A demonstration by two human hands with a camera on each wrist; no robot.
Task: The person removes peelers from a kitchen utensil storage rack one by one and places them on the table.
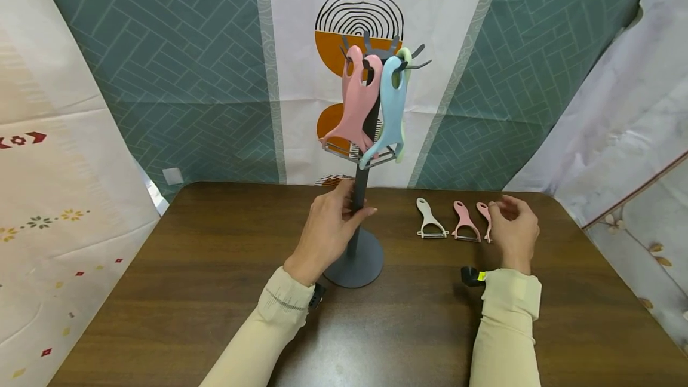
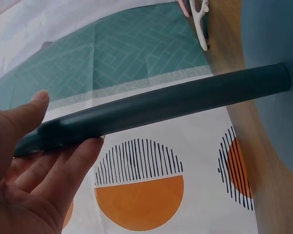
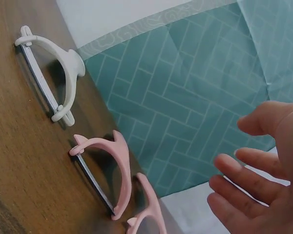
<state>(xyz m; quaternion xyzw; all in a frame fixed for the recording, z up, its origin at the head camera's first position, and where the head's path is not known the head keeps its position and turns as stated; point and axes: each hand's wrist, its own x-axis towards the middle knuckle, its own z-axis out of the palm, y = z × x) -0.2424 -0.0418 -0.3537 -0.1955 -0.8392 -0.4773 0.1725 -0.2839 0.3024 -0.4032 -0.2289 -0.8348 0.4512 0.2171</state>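
The left hand (image 1: 323, 229) grasps the dark stand (image 1: 362, 184), thumb and fingers around its post. On the stand's hooks hang two pink peelers (image 1: 359, 103), a blue peeler (image 1: 392, 103) and, mostly hidden behind that, what seems a green peeler (image 1: 405, 51). On the table (image 1: 414, 315) right of the stand lie a white peeler (image 1: 427, 215), a middle pink peeler (image 1: 463, 215) and a rightmost pink peeler (image 1: 484, 212); farthest from the stand, the right hand (image 1: 515, 229) is near the last, fingers relaxed, holding nothing.
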